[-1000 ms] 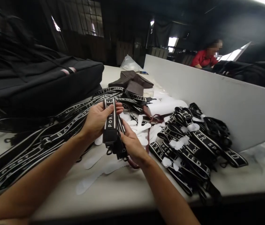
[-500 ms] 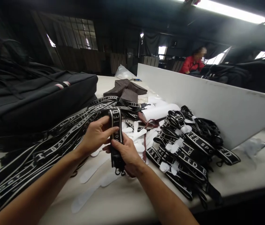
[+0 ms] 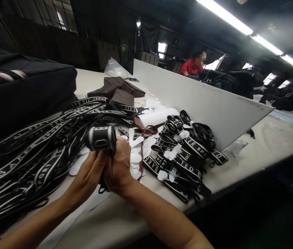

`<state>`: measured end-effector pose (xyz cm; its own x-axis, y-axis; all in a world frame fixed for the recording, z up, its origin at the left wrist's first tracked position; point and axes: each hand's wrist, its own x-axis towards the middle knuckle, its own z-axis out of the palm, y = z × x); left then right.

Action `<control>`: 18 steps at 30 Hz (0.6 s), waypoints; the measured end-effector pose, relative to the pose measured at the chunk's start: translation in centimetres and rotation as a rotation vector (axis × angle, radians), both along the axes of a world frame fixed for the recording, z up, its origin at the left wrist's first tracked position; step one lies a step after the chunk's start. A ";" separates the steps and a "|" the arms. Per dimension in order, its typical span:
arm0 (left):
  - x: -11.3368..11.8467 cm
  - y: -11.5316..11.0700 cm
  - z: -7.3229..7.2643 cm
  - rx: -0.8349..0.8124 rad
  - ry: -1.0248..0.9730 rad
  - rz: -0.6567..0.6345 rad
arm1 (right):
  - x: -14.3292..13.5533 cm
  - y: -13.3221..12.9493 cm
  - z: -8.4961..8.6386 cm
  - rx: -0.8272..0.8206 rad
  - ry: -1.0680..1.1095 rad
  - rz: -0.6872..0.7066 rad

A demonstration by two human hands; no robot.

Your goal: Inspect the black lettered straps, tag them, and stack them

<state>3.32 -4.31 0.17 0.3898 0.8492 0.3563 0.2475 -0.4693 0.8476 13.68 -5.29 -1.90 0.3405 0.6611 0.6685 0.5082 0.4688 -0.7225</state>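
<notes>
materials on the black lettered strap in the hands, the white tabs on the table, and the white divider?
Black strap with white lettering, gripped by left hand and right hand: looks like woven webbing, matte; it folds softly. White rounded tabs: thin paper or plastic film, flat; cannot tell which. White upright divider board: rigid, smooth sheet, possibly laminated board or plastic.

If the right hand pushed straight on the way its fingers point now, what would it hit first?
Probably the white paper tabs lying just beyond the folded strap that the right hand grips with the left hand; depth is unclear.
</notes>
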 end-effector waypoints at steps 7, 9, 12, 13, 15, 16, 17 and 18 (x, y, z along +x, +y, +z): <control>-0.2 0.1 0.2 -0.087 0.028 0.044 | 1.3 0.8 0.3 -0.251 0.167 0.185; -1.0 1.3 1.2 -0.228 -0.041 0.046 | 3.4 1.7 0.5 -0.313 0.293 0.324; -2.8 3.2 3.0 -0.347 -0.273 0.135 | 7.1 3.2 0.4 -0.420 0.271 0.199; -3.4 3.7 3.5 -0.378 -0.338 0.177 | 8.1 3.6 0.2 -0.454 0.197 0.111; -4.5 4.6 4.4 -0.484 -0.438 0.248 | 9.0 4.0 -0.4 -0.508 0.036 0.005; -4.9 5.0 4.6 -0.540 -0.485 0.282 | 9.0 4.1 -0.7 -0.522 -0.022 -0.003; -5.4 5.3 4.8 -0.587 -0.533 0.317 | 8.7 4.1 -1.0 -0.528 -0.058 0.005; -5.8 5.5 4.8 -0.624 -0.583 0.348 | 8.2 4.1 -1.3 -0.528 -0.078 0.022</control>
